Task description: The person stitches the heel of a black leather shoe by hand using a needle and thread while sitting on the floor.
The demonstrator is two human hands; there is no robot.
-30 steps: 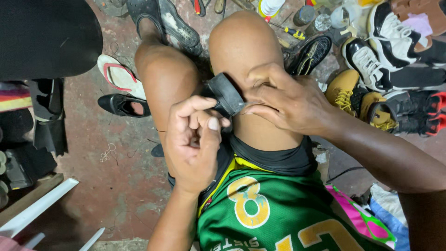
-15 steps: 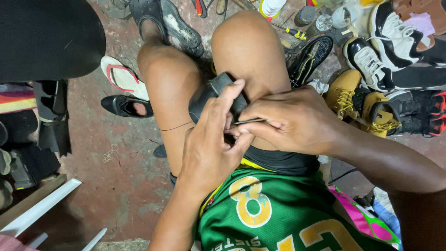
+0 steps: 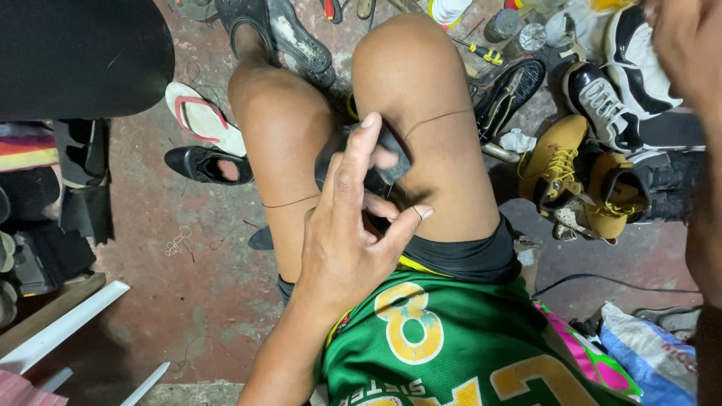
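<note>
I sit with bare knees apart, in a green jersey. My left hand grips a small black shoe piece pressed between my thighs, index finger stretched along it and thumb out to the right. A thin dark thread runs taut from the piece across my right thigh, and another strand crosses my left thigh. My right hand is lifted to the top right corner, blurred and partly cut off by the frame edge. What it holds is not visible.
Shoes litter the reddish floor: yellow boots, black and white sneakers, a black sole, a white and red flip-flop, a black shoe. Screwdrivers and bottles lie at the top. A dark round stool stands left.
My right hand has left the black piece and swung up and right to the frame corner, drawing the thread taut. My left hand keeps its grip on the piece.
</note>
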